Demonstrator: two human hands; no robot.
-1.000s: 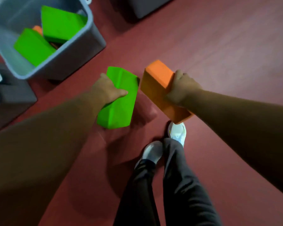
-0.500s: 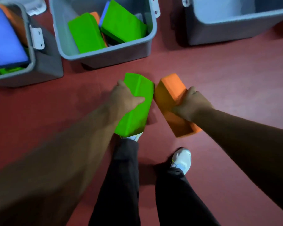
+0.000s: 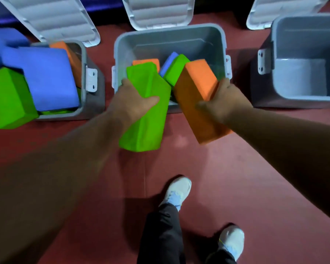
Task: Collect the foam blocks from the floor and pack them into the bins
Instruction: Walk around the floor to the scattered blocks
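While in left grip (image 3: 133, 102), block (image 3: 146, 126) lengthwise binward.

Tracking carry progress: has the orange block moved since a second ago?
Yes. The orange block in the right hand has closed on the middle bin, now overlapping its front rim.

Two white shoes, toes pointing up-frame. Forward shoe (image 3: 177, 189) near centre; rear shoe (image 3: 231, 238) at lower right, well apart from it. Black trouser legs (image 3: 160, 235) cover both ankles. Dark blue band (image 3: 107, 6) along the top edge.

Dim, motion-blurred, wide-angle warp at edges
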